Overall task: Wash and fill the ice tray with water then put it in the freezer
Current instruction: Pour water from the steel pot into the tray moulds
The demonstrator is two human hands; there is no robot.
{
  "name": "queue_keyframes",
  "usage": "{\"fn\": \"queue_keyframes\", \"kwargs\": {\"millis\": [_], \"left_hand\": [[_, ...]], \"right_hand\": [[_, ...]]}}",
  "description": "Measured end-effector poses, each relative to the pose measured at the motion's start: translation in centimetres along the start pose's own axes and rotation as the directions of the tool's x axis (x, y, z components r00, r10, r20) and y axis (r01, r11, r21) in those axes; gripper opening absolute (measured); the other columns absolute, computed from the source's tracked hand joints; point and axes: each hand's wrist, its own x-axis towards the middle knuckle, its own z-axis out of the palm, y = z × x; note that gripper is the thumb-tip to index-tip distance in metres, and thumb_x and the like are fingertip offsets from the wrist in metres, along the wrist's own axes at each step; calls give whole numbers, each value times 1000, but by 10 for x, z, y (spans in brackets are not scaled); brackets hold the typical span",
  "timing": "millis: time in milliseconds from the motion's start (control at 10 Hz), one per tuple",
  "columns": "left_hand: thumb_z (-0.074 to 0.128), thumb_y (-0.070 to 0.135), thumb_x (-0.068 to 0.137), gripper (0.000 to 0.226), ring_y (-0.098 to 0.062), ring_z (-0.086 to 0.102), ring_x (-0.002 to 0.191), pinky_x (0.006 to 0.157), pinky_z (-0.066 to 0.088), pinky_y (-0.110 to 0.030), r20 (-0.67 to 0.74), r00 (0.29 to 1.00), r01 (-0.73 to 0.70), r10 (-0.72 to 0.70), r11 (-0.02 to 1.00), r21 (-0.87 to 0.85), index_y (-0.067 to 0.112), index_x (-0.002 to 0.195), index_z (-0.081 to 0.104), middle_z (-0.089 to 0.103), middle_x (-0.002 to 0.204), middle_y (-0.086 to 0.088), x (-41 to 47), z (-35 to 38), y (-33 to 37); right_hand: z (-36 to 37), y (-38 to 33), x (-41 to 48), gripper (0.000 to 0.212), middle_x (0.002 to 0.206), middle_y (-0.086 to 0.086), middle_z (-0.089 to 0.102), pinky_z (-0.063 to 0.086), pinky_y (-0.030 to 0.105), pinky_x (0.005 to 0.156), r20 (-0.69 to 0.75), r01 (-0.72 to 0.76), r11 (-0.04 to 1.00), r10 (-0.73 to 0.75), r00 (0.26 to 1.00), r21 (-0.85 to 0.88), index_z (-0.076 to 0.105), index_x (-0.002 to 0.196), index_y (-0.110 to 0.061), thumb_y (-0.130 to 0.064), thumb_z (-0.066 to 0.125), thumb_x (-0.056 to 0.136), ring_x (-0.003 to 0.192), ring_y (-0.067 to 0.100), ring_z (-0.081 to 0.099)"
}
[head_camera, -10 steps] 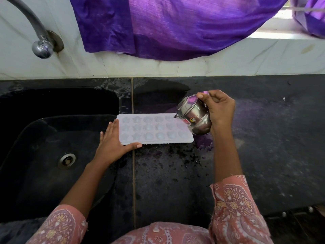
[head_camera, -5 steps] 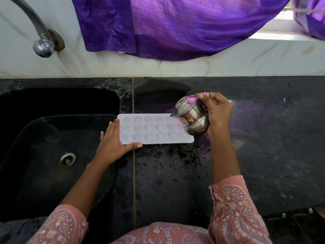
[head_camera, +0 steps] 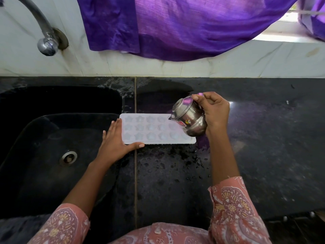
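Right hand [head_camera: 215, 113] grips steel pot [head_camera: 190, 118], tilted over ice tray [head_camera: 154, 131]. Left hand [head_camera: 114, 143] lies flat, fingers straight, against tray's left end

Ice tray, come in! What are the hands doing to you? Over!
Left hand open, braced on left end of ice tray. Right hand grips steel pot, tipped over tray's right end. Tray flat on wet counter. Nothing else in the way.

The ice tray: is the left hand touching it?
Touching. The head view shows the left hand flat against the ice tray, thumb along its near edge.
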Motion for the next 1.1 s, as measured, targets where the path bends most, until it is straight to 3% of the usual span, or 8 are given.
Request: {"fn": "queue_keyframes", "kwargs": {"millis": [500,1100], "left_hand": [[57,76,51,128,-16,-1,146,116,-2,-47,2,1000,2,-2,1000,11,14,151,5,8,159,-1,0,0,0],[56,75,51,128,-16,-2,146,116,-2,-45,9,1000,8,-8,1000,5,14,151,4,6,159,0,-2,-1,2]], "right_hand": [[5,1,0,19,68,-4,69,52,24,67,26,35,998,-34,999,-50,67,66,-26,-12,79,69,72,15,64],[8,-3,-2,16,71,-4,69,52,18,66,27,61,995,-59,998,-74,67,71,-25,-13,77,71,73,11,64]]}}
